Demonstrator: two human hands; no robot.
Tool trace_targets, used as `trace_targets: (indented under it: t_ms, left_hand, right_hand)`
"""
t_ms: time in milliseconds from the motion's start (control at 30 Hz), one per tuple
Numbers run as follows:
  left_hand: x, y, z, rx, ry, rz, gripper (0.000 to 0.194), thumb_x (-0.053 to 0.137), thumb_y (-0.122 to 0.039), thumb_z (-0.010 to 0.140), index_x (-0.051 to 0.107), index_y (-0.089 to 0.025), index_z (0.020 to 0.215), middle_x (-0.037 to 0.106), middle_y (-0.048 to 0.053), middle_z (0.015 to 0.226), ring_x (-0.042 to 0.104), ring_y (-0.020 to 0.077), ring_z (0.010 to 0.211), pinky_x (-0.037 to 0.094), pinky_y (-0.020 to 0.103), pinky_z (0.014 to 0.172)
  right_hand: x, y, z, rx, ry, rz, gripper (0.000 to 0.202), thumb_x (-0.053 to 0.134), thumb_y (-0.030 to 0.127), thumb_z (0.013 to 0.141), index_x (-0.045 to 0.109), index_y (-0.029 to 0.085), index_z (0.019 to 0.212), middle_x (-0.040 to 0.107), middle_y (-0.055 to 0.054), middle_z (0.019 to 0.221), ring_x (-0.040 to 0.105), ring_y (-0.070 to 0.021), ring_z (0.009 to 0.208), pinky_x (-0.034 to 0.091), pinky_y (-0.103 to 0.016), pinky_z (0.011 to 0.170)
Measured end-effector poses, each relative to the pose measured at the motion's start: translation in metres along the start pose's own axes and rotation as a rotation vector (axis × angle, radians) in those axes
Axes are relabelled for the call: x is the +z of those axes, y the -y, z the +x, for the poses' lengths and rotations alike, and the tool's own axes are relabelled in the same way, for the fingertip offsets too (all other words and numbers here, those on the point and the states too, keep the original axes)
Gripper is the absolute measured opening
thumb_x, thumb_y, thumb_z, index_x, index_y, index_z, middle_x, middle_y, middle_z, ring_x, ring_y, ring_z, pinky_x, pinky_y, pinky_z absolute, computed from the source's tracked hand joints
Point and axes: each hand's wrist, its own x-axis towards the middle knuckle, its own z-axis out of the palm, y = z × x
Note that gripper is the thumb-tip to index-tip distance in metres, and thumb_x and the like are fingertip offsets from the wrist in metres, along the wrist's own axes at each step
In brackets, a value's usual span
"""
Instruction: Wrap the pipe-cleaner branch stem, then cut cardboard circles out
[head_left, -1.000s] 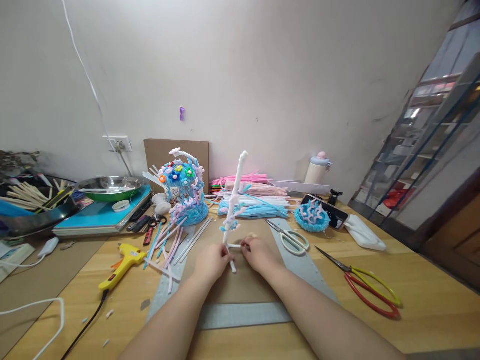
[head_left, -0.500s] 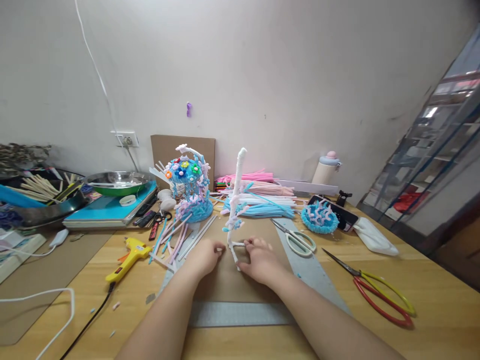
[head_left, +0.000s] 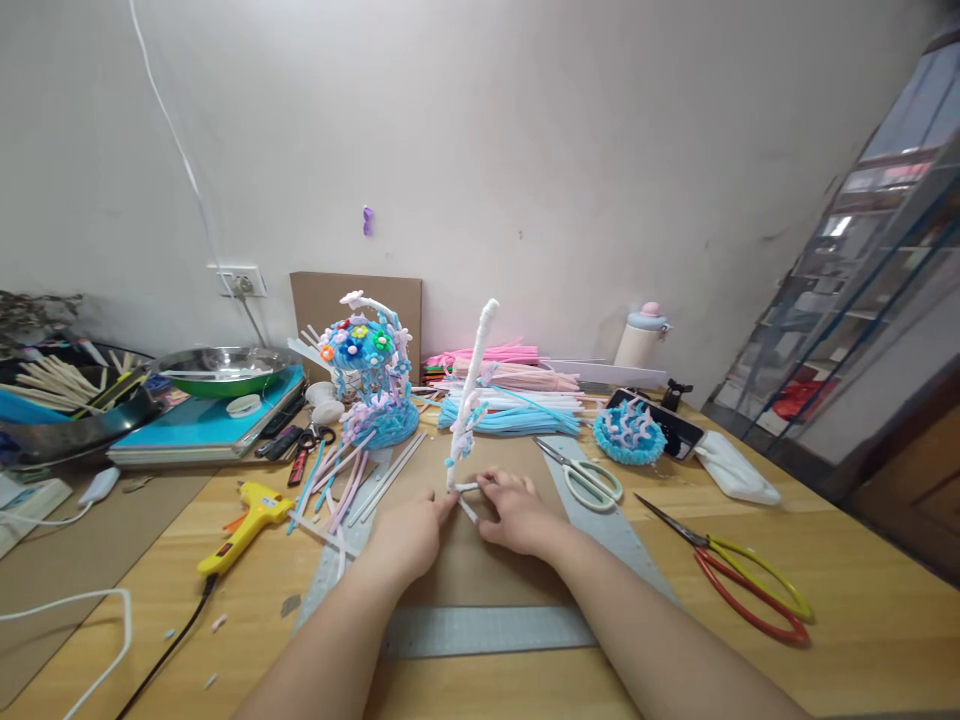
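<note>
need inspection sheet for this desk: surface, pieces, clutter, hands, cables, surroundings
Surface: wooden table, brown board on a grey mat
Job's things: white stem, slightly tilted, pink and blue trim; flowered blue ornament to its left
Clutter: glue gun at left, white-handled scissors and red-and-yellow scissors at right, bundled fuzzy strips behind
Hands: left hand at the stem's foot, right hand at its lower prongs; grip unclear
Cables: black cord from the glue gun, white cable at left
Surroundings: pale wall behind, shelving at right

My stem [head_left: 475, 365] is white with pale pink and blue sprigs [head_left: 466, 418] — I see a yellow glue gun [head_left: 249, 527] and red-and-yellow-handled scissors [head_left: 703, 542].
</note>
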Motion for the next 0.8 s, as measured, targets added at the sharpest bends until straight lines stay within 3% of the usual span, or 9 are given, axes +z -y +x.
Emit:
trace_targets:
  t_ms: [167,467,633,800]
  left_hand:
    - [0.002,-0.009,0.002,-0.015,0.016,0.027,0.057,0.031,-0.010,0.079,0.044,-0.029,0.131,0.063,0.013,0.102,0.064,0.0284,0.084,0.044,0.035,0.070]
    - [0.002,-0.021,0.001,-0.029,0.032,0.054,0.054,0.031,-0.010,0.079,0.044,-0.022,0.131,0.064,0.015,0.105,0.065,0.0293,0.082,0.047,0.040,0.069]
    - [0.002,-0.024,0.001,-0.040,0.023,0.010,0.054,0.033,-0.010,0.078,0.047,-0.022,0.129,0.064,0.016,0.108,0.064,0.0314,0.086,0.047,0.042,0.072]
    - [0.002,-0.009,0.006,-0.088,-0.004,-0.135,0.047,0.043,-0.016,0.077,0.056,-0.029,0.120,0.066,0.008,0.108,0.063,0.0248,0.089,0.044,0.033,0.074]
  right_hand:
    - [-0.006,-0.011,0.005,-0.088,0.034,0.017,0.067,0.055,0.037,0.070,0.041,0.020,0.134,0.037,-0.011,0.140,0.027,-0.0236,0.130,0.013,-0.039,0.105]
    - [-0.011,-0.026,0.009,-0.071,0.091,0.057,0.067,0.050,0.035,0.075,0.032,0.027,0.139,0.026,-0.005,0.148,0.019,-0.0247,0.136,0.001,-0.054,0.105]
    - [-0.010,-0.024,0.005,-0.038,0.097,0.073,0.075,0.050,0.051,0.076,0.023,0.026,0.142,0.019,-0.005,0.150,0.012,-0.0248,0.138,-0.002,-0.057,0.105]
    - [-0.011,-0.026,0.005,0.002,0.122,0.072,0.084,0.057,0.057,0.071,0.023,0.027,0.142,0.022,-0.006,0.149,0.013,-0.0267,0.137,-0.003,-0.058,0.104]
